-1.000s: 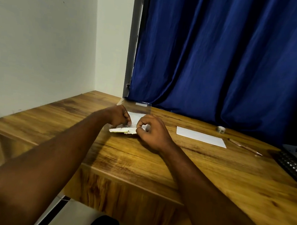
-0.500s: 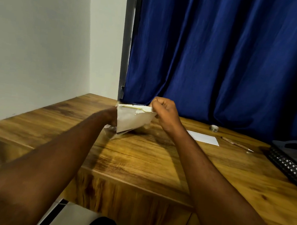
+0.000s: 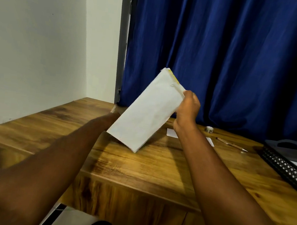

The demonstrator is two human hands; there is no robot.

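Desk (image 3: 139, 168) front bare; envelope (image 3: 144, 112) blocks centre; sheet (image 3: 171, 133), tape roll (image 3: 209, 129), pen (image 3: 231, 144), tray (image 3: 282, 165) right.

Matt white paper envelope (image 3: 144, 115); glossy grained wood desk (image 3: 139, 168); smooth blue cloth curtain (image 3: 237, 57)

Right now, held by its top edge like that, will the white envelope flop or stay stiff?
Probably fairly stiff: the white envelope hangs flat and unbent from the right hand, which pinches its top edge. Likely light, since that pinch alone seems to carry it.
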